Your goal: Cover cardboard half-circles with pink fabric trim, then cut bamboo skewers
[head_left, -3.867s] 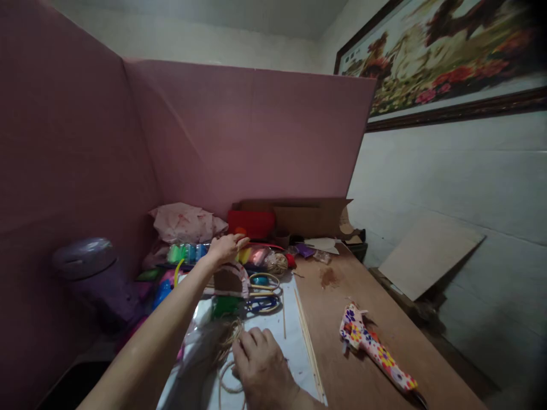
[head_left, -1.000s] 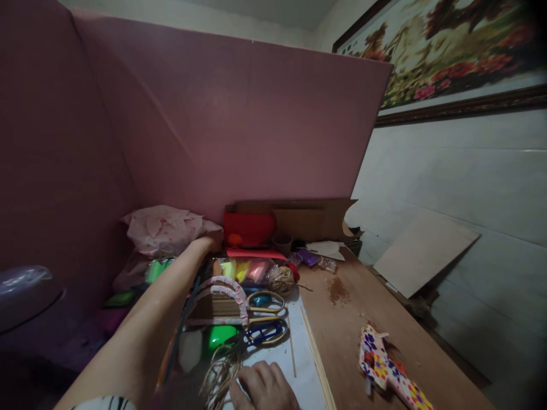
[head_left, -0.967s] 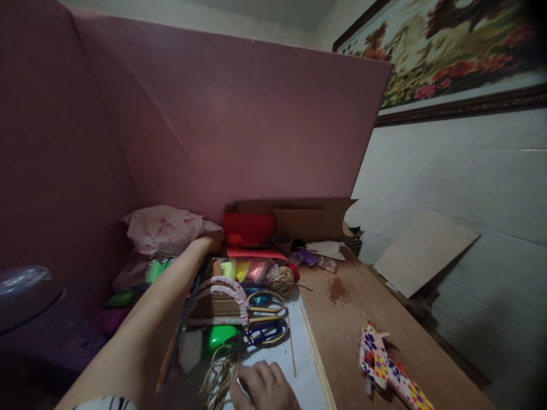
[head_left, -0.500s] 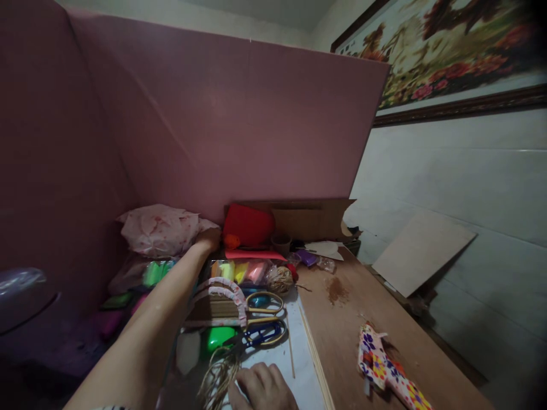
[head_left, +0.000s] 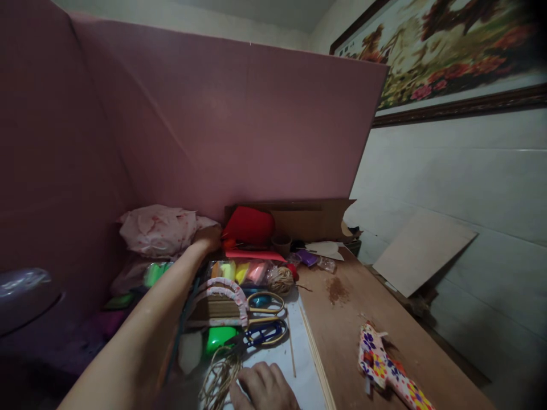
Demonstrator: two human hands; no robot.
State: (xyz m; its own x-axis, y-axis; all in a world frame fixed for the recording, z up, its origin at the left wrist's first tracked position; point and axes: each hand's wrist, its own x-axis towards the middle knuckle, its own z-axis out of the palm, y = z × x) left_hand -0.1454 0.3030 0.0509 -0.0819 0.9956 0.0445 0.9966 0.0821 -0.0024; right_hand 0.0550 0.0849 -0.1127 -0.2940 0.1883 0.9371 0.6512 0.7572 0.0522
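Note:
My left hand (head_left: 208, 239) reaches to the back of the table, between a pink-patterned white cloth bundle (head_left: 158, 230) and a red piece of fabric or felt (head_left: 250, 225). Its fingers are hidden, so their grip does not show. My right hand (head_left: 267, 387) rests at the lower edge with fingers curled; a thin whitish edge shows by the thumb, too small to name. Beside it lies loose twine (head_left: 220, 376). Just beyond are dark blue-handled snips (head_left: 260, 336), gold-handled scissors (head_left: 267, 310) and a cardboard arch wrapped in pale cloth (head_left: 220, 302).
Packs of coloured clay (head_left: 239, 271), a twine ball (head_left: 281, 279) and a small cup (head_left: 281, 244) stand farther back. Thin sticks (head_left: 314, 359) lie on white paper. A flower-patterned cloth piece (head_left: 384, 367) is on the right. Cardboard (head_left: 299, 223) leans at the back.
The red fabric has shifted and tilted slightly beside my left hand, and the orange item by it is more covered. My right hand stays almost still.

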